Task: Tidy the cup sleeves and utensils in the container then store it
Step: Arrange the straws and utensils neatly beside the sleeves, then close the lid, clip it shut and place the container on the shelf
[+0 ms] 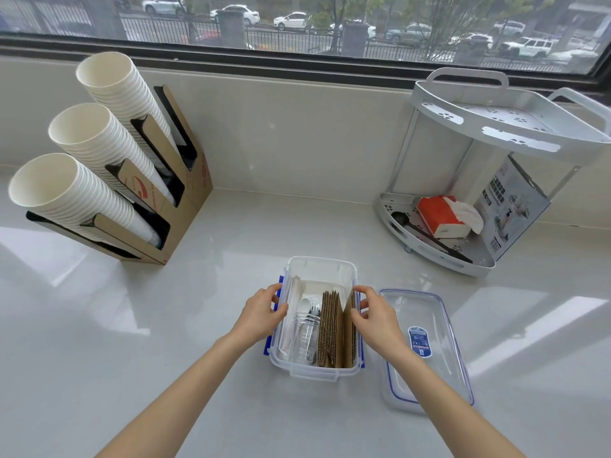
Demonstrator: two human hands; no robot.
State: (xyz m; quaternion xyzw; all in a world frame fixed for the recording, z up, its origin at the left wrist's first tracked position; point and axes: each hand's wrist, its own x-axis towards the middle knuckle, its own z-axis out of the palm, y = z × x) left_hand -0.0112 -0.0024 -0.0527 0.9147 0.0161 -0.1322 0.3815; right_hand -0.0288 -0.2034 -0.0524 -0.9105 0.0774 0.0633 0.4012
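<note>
Both hands gripping clear container (314,371) sides, left hand (261,312), right hand (377,315), glossy grey counter (132,325), window (297,24) behind

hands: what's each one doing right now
Left hand: gripping the container by its left rim.
Right hand: fingers closed on the cardboard cup sleeves.

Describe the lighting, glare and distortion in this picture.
Head view: soft daylight from the window; pale glare patches on the counter; wide-angle bending curves the sill and stretches both forearms; container and hands sharp, cars outside slightly soft.
</note>
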